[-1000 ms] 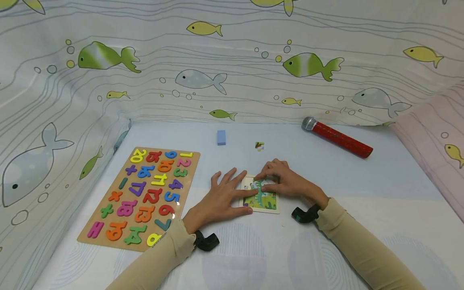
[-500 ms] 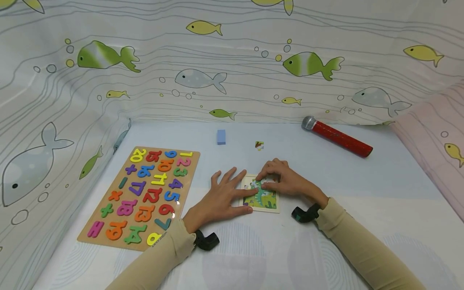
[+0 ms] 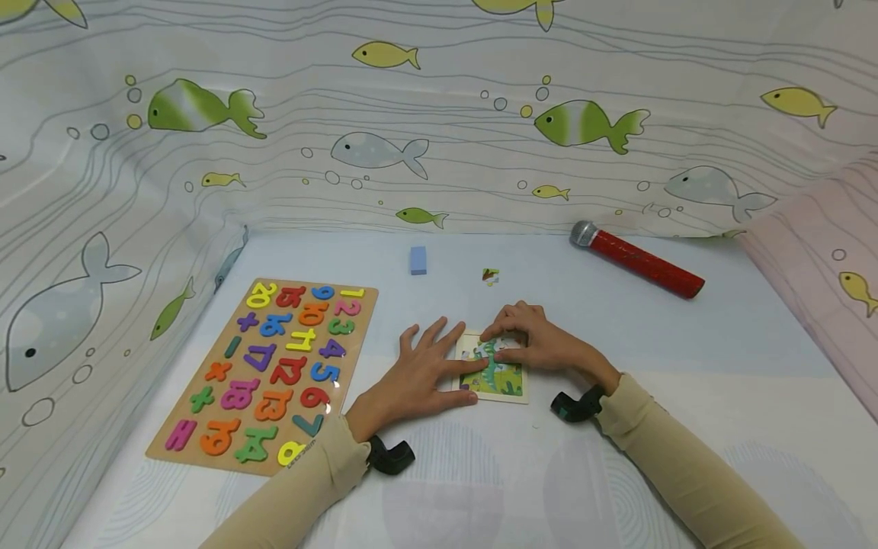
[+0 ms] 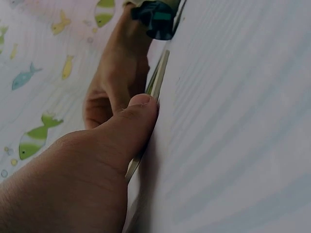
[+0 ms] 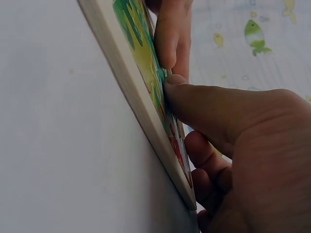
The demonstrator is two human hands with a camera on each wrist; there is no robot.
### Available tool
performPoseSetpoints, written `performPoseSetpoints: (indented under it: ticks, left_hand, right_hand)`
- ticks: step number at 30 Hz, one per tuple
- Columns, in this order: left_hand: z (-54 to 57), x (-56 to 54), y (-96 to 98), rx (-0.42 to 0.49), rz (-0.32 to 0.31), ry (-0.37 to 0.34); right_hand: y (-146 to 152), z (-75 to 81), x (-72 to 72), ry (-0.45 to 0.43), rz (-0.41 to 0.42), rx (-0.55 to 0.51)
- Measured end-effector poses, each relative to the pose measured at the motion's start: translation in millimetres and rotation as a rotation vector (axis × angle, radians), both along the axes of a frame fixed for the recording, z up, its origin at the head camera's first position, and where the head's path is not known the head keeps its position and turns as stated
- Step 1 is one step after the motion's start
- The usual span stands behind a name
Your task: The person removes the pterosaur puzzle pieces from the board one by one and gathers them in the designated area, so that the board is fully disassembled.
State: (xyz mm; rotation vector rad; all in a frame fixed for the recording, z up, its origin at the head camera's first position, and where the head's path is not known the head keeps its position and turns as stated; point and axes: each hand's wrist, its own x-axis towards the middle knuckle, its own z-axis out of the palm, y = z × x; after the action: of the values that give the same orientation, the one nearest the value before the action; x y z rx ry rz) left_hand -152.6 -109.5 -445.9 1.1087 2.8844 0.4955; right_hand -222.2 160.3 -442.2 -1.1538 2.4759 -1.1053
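Note:
A small square jigsaw puzzle (image 3: 504,383) with a green dinosaur picture and a pale wooden frame lies on the table. My left hand (image 3: 424,375) rests over its left side with fingers spread; the forefinger touches the picture, and the thumb (image 4: 141,109) lies along the near frame edge. From the right, my right hand (image 3: 543,340) bends thumb and forefinger down onto the upper part of the picture, around a puzzle piece mostly hidden beneath them. In the right wrist view, the thumb (image 5: 194,99) presses on the puzzle surface, its other fingers curled by the frame. One loose puzzle piece (image 3: 490,276) lies beyond.
To the left lies a wooden number board (image 3: 226,366) with colourful numerals and signs, partly under the left sleeve. A blue block (image 3: 418,261) sits at the back. A red microphone (image 3: 645,261) lies at the back right. Fish-printed cloth (image 3: 466,91) rises behind.
The right forefinger shifts very slightly over the top of the puzzle. Otherwise both hands and the things on the table stay in place.

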Motion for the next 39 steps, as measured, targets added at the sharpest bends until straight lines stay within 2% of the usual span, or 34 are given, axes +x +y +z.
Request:
performPoseSetpoints:
  ticks: [6,15,22,30,39]
  left_hand:
    - [1.9,-0.5,0.8,-0.003,-0.003,0.000]
    - [2.0,-1.5,0.9,0.005,-0.005,-0.003]
    - [0.9,-0.3,0.6,0.002,-0.005,0.000]
    - [-1.0,0.8,0.9,-0.002,0.005,-0.013]
    - [-2.0,1.4,-0.2,0.005,0.012,-0.005]
  right_hand:
    - [-0.4,3.1,0.4,-0.032,-0.019,-0.005]
    - [0.9,-0.1,-0.1,-0.042,-0.053,-0.077]
    - [1.7,-2.5,-0.5,-0.055,-0.027,-0.157]
    - [5.1,0.4,-1.7,-0.049,-0.080,-0.106]
    - [16.6,1.0,-14.5,0.017,-0.179,-0.082]
